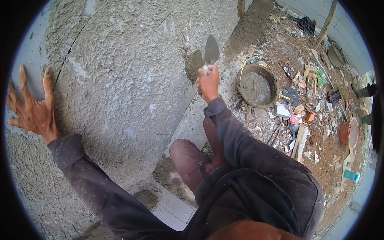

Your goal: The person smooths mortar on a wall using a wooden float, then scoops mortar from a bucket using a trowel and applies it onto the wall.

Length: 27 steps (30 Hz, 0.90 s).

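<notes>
The wall [128,84] is mostly rough-coated, apparently bare at frame left; left hand [35,110] spreads there, right hand [209,83] grips a trowel [211,50] upper centre.

So the wall [120,72] takes up the left and upper middle of the frame, with the left hand [34,112] on it at far left. Right hand [209,84] is upper center, trowel [211,50] in it, blade above the fist. Just right of that there's a tub [240,82] with mortar [257,87] in it, rubble [256,120] all around. Another bucket [343,133] is over near the right edge, bottle [351,175] below it.
</notes>
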Each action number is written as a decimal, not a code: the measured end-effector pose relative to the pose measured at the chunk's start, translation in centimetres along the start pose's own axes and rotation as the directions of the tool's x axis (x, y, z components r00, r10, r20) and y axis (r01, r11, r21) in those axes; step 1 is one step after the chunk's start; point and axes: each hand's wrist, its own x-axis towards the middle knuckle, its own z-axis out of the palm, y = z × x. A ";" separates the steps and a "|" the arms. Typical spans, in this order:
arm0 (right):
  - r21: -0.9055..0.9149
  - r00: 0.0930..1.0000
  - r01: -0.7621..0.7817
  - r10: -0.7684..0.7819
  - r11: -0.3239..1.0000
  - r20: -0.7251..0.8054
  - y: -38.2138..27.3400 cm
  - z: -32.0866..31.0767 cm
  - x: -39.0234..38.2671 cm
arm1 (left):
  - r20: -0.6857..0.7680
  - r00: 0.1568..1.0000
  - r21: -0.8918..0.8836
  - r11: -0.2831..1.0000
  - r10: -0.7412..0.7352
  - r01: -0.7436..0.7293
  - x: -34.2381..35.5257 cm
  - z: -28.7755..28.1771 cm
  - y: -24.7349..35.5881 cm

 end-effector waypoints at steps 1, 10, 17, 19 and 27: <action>0.047 0.998 0.016 -0.018 0.999 0.063 -3.4 -1.1 -0.7 | 0.017 1.000 0.007 1.000 -0.002 0.002 -0.4 -0.3 -0.6; -0.998 0.998 0.053 -0.037 -0.040 0.054 -3.0 -31.3 7.8 | 0.182 0.980 0.467 0.870 0.080 -0.158 0.4 0.1 -2.8; -0.904 0.866 -0.208 0.500 0.373 0.007 1.2 -38.5 7.2 | 0.172 0.978 0.507 0.840 0.118 -0.191 -0.3 0.7 -3.8; -0.803 0.884 -0.258 0.467 0.537 0.029 -1.0 -38.5 4.0 | 0.165 0.982 0.415 0.897 0.089 -0.151 -0.5 1.0 -4.1; -0.324 0.987 -0.158 0.163 0.933 -0.011 -5.8 -27.7 -0.6 | -0.042 0.999 0.028 0.999 0.026 -0.025 1.4 0.2 1.6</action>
